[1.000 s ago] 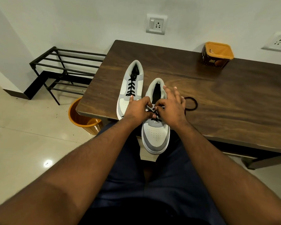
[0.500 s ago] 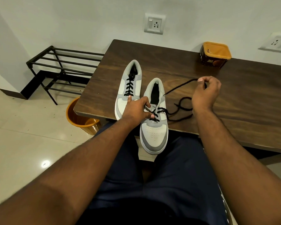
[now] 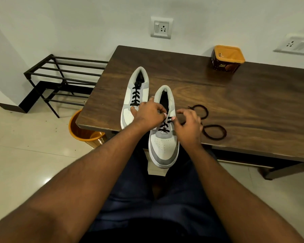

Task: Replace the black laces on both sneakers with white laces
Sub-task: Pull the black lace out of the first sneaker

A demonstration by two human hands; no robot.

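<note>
From my seat, going left to right: the far-left sneaker (image 3: 136, 100) lies flat on the bench (image 3: 253, 102), its black lacing untouched. My left hand (image 3: 148, 113) rests over the tongue of the nearer sneaker (image 3: 163, 135), whose toe overhangs the bench's near edge; the fingers look curled at the eyelets, though I cannot tell whether they actually pinch anything. My right hand (image 3: 188, 125) has its grip drawn in at the black lace (image 3: 165, 126), fingertips apparently nipping a crossing.

The lace should be light, limp and slightly grippy in the eyelets, so I would take it close to an eyelet and pull along its run. The freed length (image 3: 213, 131) lies looped on the bench to the right.

The bench is dark, smooth wood. A shoe rack (image 3: 60, 81) and an orange bucket (image 3: 81, 128) sit on the tiled floor at left; an orange-lidded tub (image 3: 226, 58) stands far right. I see no white laces.
</note>
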